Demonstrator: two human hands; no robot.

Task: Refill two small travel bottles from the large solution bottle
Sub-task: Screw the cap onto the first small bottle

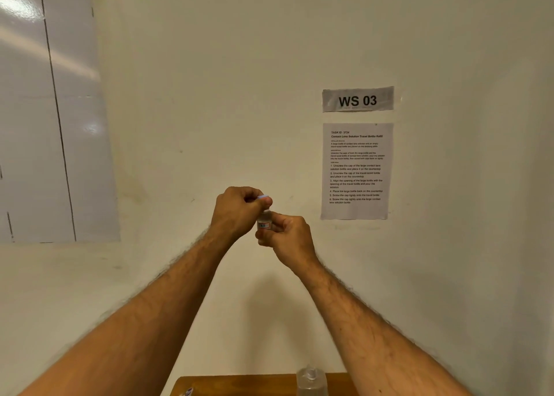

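Note:
Raised in front of the wall, a small clear travel bottle (265,220) with a red-edged label is held between both hands. My right hand (286,235) grips its body from the right and below. My left hand (239,208) is curled over its top, pinching the pale blue cap (263,197) between thumb and fingers. Down at the bottom edge, the large clear solution bottle (311,380) stands upright on the wooden table (239,385), with no cap visible on its neck. Part of another small item (189,391) shows at the table's left.
A cream wall fills the view, with a "WS 03" sign (357,99) and a printed task sheet (356,170) to the right. A glossy white panel (45,110) covers the upper left. Only the table's far edge is visible.

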